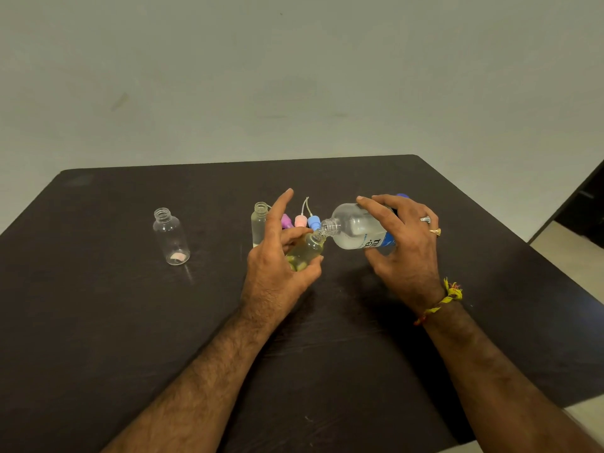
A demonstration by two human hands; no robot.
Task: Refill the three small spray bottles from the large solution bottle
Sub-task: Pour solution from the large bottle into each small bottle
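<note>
My left hand [277,256] grips a small clear spray bottle [305,251], uncapped and tilted to the right, with liquid inside. My right hand [403,243] holds the large solution bottle [354,227] on its side, its open neck touching the small bottle's mouth. A second small bottle [260,222] stands uncapped behind my left hand, holding liquid. A third small bottle [171,237] stands alone at the left, uncapped and looking empty. The purple [287,221], pink [300,221] and blue [313,221] spray caps lie behind the bottles, their tubes pointing away.
Everything sits on a dark table [327,354] against a pale wall. A blue cap [402,196] shows just behind my right hand. The table's right edge drops to a light floor [568,250].
</note>
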